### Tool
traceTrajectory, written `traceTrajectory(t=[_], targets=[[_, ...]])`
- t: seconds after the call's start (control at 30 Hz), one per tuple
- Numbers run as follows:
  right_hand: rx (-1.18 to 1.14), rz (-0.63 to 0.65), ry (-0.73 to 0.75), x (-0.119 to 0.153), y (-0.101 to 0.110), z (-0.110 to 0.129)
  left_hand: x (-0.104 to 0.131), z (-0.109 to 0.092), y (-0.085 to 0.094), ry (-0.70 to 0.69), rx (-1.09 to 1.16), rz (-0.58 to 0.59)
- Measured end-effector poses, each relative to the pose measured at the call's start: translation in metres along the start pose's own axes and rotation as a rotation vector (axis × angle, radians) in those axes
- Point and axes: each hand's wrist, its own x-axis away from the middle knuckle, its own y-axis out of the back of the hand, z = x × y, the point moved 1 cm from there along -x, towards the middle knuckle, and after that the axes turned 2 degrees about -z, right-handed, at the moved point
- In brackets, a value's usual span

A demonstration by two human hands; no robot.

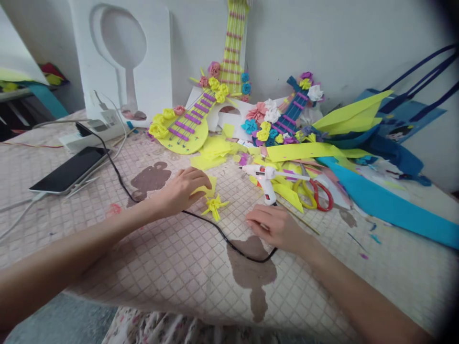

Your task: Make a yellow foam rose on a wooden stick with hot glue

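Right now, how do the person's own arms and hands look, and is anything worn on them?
The left hand and right hand have no gloves, and both forearms are bare, without sleeves in view. No watch or bracelet shows. Pale patterned cloth appears at the lap.

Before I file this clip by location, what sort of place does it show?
Probably a craft workspace, though whether at home or in a classroom I can't tell. A white glue gun, scissors and a blue paper strip lie on a cloth-covered table.
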Motion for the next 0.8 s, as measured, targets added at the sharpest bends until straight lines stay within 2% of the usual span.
traceTrajectory(t=[0.2, 0.3, 0.4, 0.57, 0.7, 0.8], targets=[[0.214, 0.152, -0.393, 0.018, 0.044, -0.037, -0.006, -0.006, 0.011, 0.119, 0.102, -0.089], [0.365, 0.238, -0.547, 0.031, 0.052, -0.055, -0.001, -0.008, 0.012, 0.172, 0.146, -0.074], [0.412, 0.289, -0.622, 0.037, 0.046, -0.064, 0.004, -0.009, 0.012, 0.188, 0.191, -0.014], [0.517, 0.343, -0.719, 0.033, 0.038, -0.060, 0.008, -0.016, 0.011, 0.157, 0.222, 0.116], [0.537, 0.357, -0.742, 0.036, 0.053, -0.059, 0.010, -0.023, 0.008, 0.111, 0.176, 0.149], [0.423, 0.334, -0.720, 0.053, 0.071, -0.063, 0.010, -0.025, 0.007, 0.117, 0.153, 0.168]])
